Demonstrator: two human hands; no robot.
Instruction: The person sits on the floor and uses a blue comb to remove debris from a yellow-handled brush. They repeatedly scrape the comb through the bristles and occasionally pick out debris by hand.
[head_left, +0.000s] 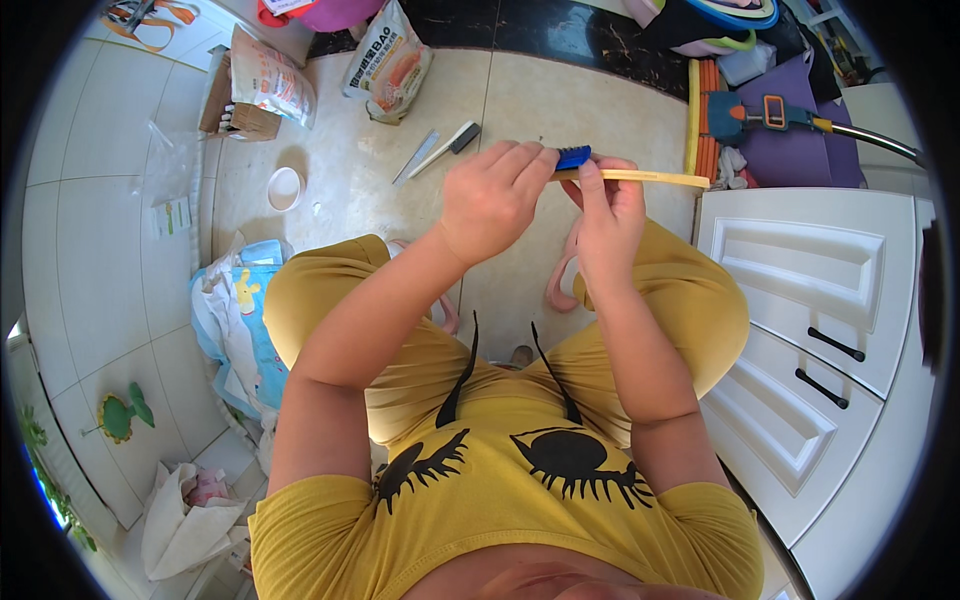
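Above the tiled floor (360, 195), my two hands meet at a yellow strip-like handle (660, 178) and a small blue toothed piece (574, 157). My left hand (491, 195) closes around the near-left end of these, its fingers covering part of them. Thumb and fingers of my right hand (611, 202) pinch the yellow handle and touch the blue piece. The handle's free end points right. Whether the two pieces are joined cannot be told. Left of my hands, a comb or brush with a dark head (463, 138) lies on the floor beside a thin metal strip (417, 155).
A white cup (286, 189) stands left, near a cardboard box (259, 122) and a printed bag (270, 79). Another printed bag (390, 67) stands behind. White cabinet doors (802, 262) rise on the right; a blue cloth or bag (259, 300) lies by my left knee.
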